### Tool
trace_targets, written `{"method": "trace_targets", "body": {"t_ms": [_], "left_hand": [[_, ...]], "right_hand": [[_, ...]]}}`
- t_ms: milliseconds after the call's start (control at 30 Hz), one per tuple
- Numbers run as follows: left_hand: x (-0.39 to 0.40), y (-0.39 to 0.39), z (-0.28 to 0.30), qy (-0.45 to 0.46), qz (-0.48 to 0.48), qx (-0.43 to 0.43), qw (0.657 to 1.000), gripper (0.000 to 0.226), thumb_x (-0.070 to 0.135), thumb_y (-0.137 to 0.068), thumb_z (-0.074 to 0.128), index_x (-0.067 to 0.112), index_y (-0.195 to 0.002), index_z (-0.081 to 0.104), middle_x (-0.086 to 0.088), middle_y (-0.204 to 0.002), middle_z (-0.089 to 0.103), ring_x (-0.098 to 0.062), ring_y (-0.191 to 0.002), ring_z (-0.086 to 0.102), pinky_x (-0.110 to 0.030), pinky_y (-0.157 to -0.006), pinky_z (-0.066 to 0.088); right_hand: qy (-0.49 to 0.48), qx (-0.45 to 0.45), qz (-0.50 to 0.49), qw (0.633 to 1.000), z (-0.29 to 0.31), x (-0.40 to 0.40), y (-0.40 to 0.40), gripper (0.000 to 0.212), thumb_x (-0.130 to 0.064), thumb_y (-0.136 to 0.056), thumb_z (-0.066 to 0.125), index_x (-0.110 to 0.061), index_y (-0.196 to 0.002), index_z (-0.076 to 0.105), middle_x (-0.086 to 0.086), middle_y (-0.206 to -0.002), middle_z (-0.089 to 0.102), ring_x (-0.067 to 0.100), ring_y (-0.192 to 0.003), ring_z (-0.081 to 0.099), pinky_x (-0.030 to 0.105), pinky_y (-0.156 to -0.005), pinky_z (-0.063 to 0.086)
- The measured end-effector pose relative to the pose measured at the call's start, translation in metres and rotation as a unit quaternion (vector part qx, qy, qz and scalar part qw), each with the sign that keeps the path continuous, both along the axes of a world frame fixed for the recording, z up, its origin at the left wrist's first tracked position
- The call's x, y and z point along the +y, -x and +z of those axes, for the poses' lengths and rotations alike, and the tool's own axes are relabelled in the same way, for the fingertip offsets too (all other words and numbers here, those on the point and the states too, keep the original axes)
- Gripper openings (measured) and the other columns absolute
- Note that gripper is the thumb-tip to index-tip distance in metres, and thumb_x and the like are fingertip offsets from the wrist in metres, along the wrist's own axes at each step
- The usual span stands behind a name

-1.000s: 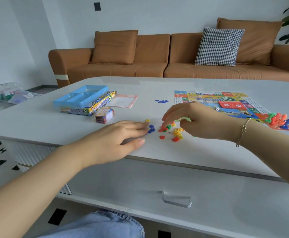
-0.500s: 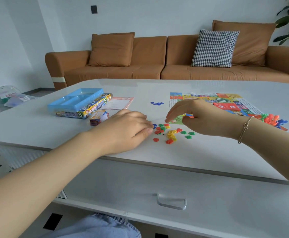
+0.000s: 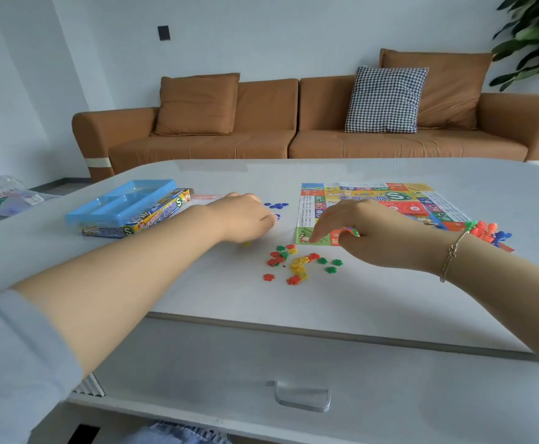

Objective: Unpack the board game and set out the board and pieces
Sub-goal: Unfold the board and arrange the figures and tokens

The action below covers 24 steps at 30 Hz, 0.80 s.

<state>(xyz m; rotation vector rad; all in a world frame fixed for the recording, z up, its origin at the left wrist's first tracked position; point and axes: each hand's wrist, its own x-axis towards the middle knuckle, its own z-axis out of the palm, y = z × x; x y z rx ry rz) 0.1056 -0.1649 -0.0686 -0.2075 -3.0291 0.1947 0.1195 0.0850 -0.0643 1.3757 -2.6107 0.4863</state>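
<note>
The colourful game board (image 3: 374, 200) lies flat on the white table (image 3: 293, 302), with a red card deck (image 3: 406, 208) on it. A loose pile of red, green and yellow chips (image 3: 297, 264) sits in front of the board's near left corner. My left hand (image 3: 242, 219) is curled to the left of the board, and a blue chip shows at its fingertips, just below a small group of blue chips (image 3: 276, 205). My right hand (image 3: 367, 232) hovers over the board's near left corner with relaxed fingers pointing down. Coloured pawns (image 3: 486, 232) cluster at the board's near right corner.
A blue plastic tray (image 3: 123, 203) rests on the game box (image 3: 140, 221) at the table's left, with a paper sheet (image 3: 204, 197) beside it. One yellow chip (image 3: 245, 244) lies under my left wrist. A brown sofa (image 3: 293, 139) stands beyond the table. A drawer handle (image 3: 303, 397) is below the table's front edge.
My left hand moved away from the mixed chip pile, up towards the group of blue chips, taking blue chips along. My right hand lifted off the pile to the board's corner.
</note>
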Motion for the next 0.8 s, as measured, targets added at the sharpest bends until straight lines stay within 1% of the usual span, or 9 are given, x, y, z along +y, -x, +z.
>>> {"method": "trace_targets", "body": {"t_ms": [133,233,367,433,500,600,700,767,800], "left_hand": [[0.008,0.016,0.0,0.008,0.025,-0.022,0.999,0.037,0.028,-0.097,0.019,0.015,-0.086,0.052,-0.005,-0.104,0.058,-0.024,-0.102,0.044,-0.037,-0.085,0.036],[0.012,0.02,0.0,-0.001,0.025,-0.018,1.0,0.033,0.025,-0.099,0.024,0.016,-0.089,0.054,-0.004,-0.11,0.053,-0.024,-0.11,0.041,-0.036,-0.089,0.032],[0.011,0.02,-0.003,0.017,0.013,-0.017,1.0,0.038,0.028,-0.1,0.024,0.014,-0.115,0.056,-0.004,-0.124,0.049,-0.023,-0.122,0.037,-0.038,-0.098,0.032],[0.011,0.018,-0.004,-0.002,0.014,-0.005,1.0,0.033,0.028,-0.1,0.025,0.012,-0.099,0.053,-0.004,-0.119,0.05,-0.022,-0.116,0.039,-0.038,-0.095,0.032],[0.012,0.015,-0.002,-0.029,0.022,0.004,0.999,0.029,0.025,-0.099,0.026,0.016,-0.083,0.049,-0.003,-0.105,0.051,-0.021,-0.106,0.042,-0.036,-0.091,0.034],[0.011,0.013,0.004,-0.064,0.026,0.021,0.997,0.034,0.019,-0.097,0.029,0.014,-0.066,0.04,-0.004,-0.082,0.047,-0.026,-0.089,0.048,-0.038,-0.081,0.04],[0.009,0.012,0.008,-0.093,0.018,0.024,0.995,0.03,0.013,-0.094,0.033,0.013,-0.064,0.036,-0.01,-0.077,0.048,-0.026,-0.077,0.046,-0.04,-0.076,0.043],[0.007,0.008,0.011,-0.104,0.012,0.03,0.994,0.027,0.013,-0.095,0.034,0.014,-0.071,0.047,-0.01,-0.086,0.054,-0.022,-0.083,0.048,-0.039,-0.082,0.044],[0.006,0.007,0.012,-0.111,0.006,0.035,0.993,0.027,0.014,-0.096,0.035,0.014,-0.081,0.058,-0.007,-0.095,0.058,-0.021,-0.091,0.05,-0.038,-0.088,0.043]], "right_hand": [[0.001,-0.002,-0.001,1.0,-0.004,0.002,0.003,0.046,0.0,-0.082,0.043,-0.029,-0.108,0.069,-0.01,-0.115,0.063,0.01,-0.111,0.053,0.034,-0.097,0.043],[-0.004,-0.001,-0.005,1.0,-0.006,0.003,0.005,0.046,-0.001,-0.081,0.043,-0.03,-0.107,0.069,-0.01,-0.115,0.063,0.01,-0.112,0.051,0.035,-0.097,0.043],[-0.007,0.004,-0.015,1.0,-0.008,0.003,0.007,0.044,-0.009,-0.081,0.042,-0.035,-0.106,0.067,-0.012,-0.114,0.062,0.008,-0.111,0.051,0.036,-0.094,0.045],[-0.001,0.014,-0.021,1.0,-0.008,0.004,0.008,0.042,-0.017,-0.079,0.039,-0.036,-0.104,0.067,-0.011,-0.11,0.062,0.01,-0.108,0.053,0.038,-0.091,0.047],[-0.001,0.019,-0.021,1.0,-0.008,0.005,0.008,0.043,-0.02,-0.077,0.037,-0.036,-0.103,0.067,-0.01,-0.108,0.063,0.011,-0.106,0.055,0.039,-0.088,0.048],[0.004,0.019,-0.012,1.0,-0.006,0.008,0.006,0.041,-0.019,-0.078,0.039,-0.035,-0.102,0.068,-0.01,-0.106,0.064,0.011,-0.104,0.056,0.039,-0.087,0.049],[0.01,0.013,-0.007,1.0,-0.004,0.01,0.004,0.038,-0.013,-0.082,0.045,-0.035,-0.101,0.068,-0.01,-0.106,0.064,0.012,-0.102,0.057,0.039,-0.087,0.049],[0.009,0.019,-0.002,1.0,-0.002,0.011,0.002,0.037,-0.012,-0.082,0.046,-0.033,-0.102,0.069,-0.013,-0.105,0.064,0.011,-0.101,0.058,0.038,-0.087,0.049],[0.008,0.021,-0.001,1.0,-0.002,0.012,0.001,0.037,-0.013,-0.082,0.045,-0.033,-0.102,0.069,-0.014,-0.105,0.064,0.011,-0.101,0.058,0.039,-0.086,0.049]]}}
